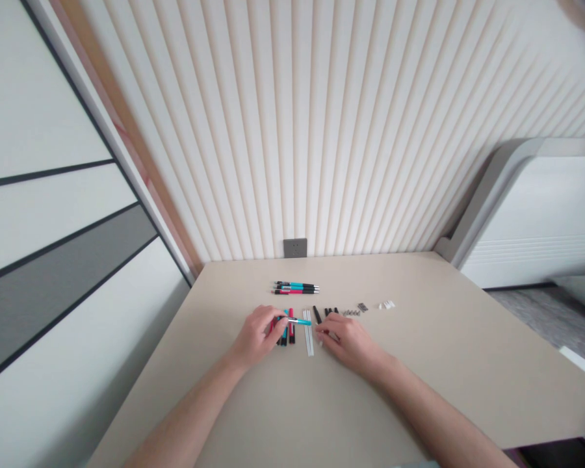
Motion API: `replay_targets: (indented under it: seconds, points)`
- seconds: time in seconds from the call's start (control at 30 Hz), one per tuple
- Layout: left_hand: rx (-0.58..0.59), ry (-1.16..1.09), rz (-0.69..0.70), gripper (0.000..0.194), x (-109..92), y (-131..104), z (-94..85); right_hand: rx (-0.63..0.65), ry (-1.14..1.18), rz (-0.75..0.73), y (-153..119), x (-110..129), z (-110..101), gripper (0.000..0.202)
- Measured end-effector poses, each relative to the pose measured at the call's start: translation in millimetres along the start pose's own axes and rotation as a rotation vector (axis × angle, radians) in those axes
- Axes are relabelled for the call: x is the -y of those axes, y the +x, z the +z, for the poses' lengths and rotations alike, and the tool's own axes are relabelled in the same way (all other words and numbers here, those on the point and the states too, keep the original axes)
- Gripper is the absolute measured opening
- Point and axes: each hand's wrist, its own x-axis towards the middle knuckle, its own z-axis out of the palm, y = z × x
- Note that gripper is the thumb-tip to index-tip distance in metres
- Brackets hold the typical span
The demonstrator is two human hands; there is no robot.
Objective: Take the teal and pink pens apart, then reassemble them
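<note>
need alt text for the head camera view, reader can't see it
A person's left hand holds a blue pen part over a beige table, the right hand close to its end. Thin white sticks, black pieces and small metallic pieces lie nearby; three pens lie together farther back, toward a ribbed wall.

The wall [296, 117] is ribbed — its socket [295, 247] dark.
</note>
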Motion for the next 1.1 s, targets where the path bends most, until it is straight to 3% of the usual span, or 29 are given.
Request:
replay_targets:
  seconds: [0.23,0.4,0.9,1.1]
  points:
    - [-0.059,0.139,-0.047,0.016,2,2,-2.3,0.103,-0.044,-0.092,-5,-1,-19,0.020]
    - [-0.057,0.158,-0.065,0.015,3,2,-0.8,0.129,-0.030,-0.118,-5,-4,-18,0.017]
    - [-0.098,0.186,-0.078,0.019,0,5,-5.8,0.023,0.011,-0.079,-2,-7,-12,0.016]
    - [-0.107,0.381,-0.101,0.020,5,8,-19.7,0.003,0.042,-0.086,-1,-8,-10,0.017]
